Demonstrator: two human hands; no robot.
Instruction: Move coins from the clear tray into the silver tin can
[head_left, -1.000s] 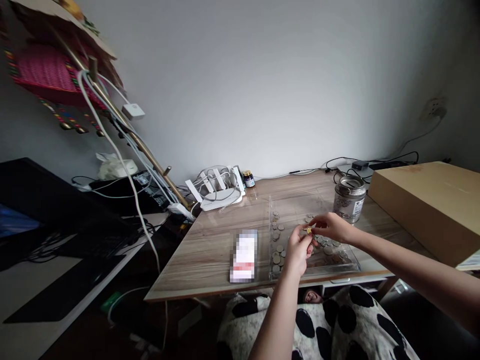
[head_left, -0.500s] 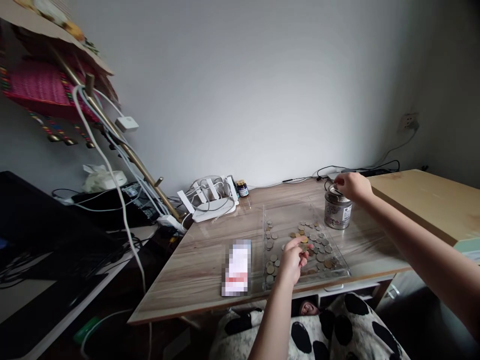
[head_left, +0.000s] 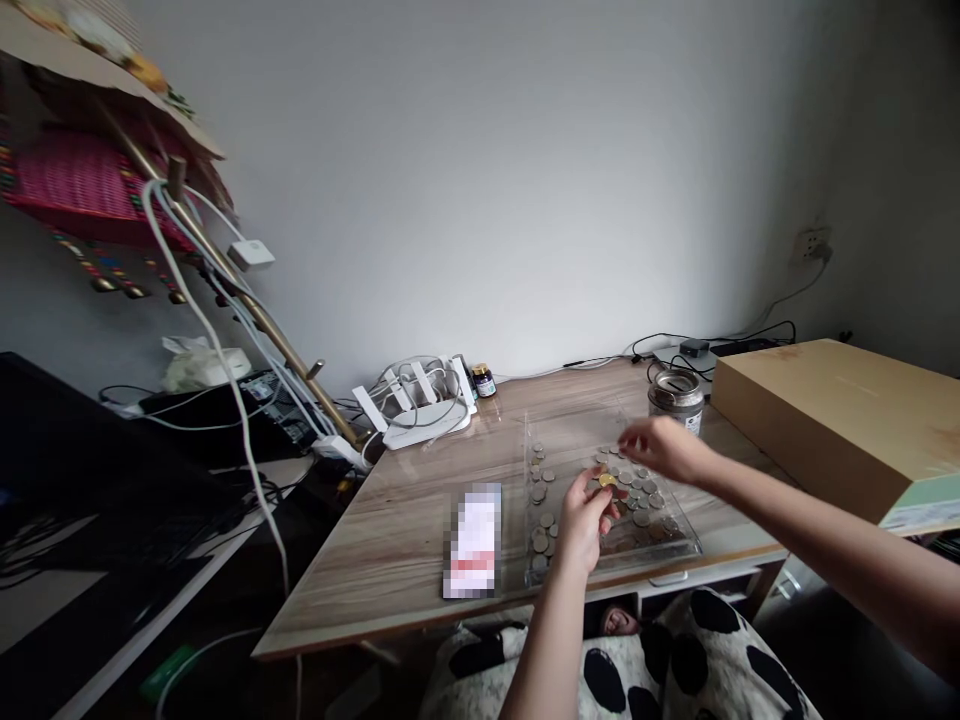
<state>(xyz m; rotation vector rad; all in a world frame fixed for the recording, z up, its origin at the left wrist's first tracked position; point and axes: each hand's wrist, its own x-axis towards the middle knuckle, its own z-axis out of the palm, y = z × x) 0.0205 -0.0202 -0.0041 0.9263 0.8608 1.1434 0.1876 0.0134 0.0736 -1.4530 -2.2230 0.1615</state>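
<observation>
Low over the clear plastic tray [head_left: 579, 422], my left hand [head_left: 583, 520] is curled around coins, with a gold-coloured coin [head_left: 607, 480] showing at its fingertips. My right hand [head_left: 666, 447] hovers above the tray's right part, fingers loosely bent and slightly apart, with nothing seen in them. Silver and brass coins [head_left: 540, 492] lie scattered in the tray, some hidden beneath my hands. Behind my right hand stands a round metal tin [head_left: 675, 388] with a slot in its lid; my forearm covers part of its lower side.
A phone [head_left: 472, 540] with a blurred screen lies left of the tray. At the back are a white router [head_left: 427, 420] and a small dark jar [head_left: 484, 380]. A large cardboard box [head_left: 825, 420] takes up the right side. Cables run along the wall.
My right hand has left the tin's lid and come down and left, close to my left hand. The lid's slot now shows. My left hand stays in place with its coins.
</observation>
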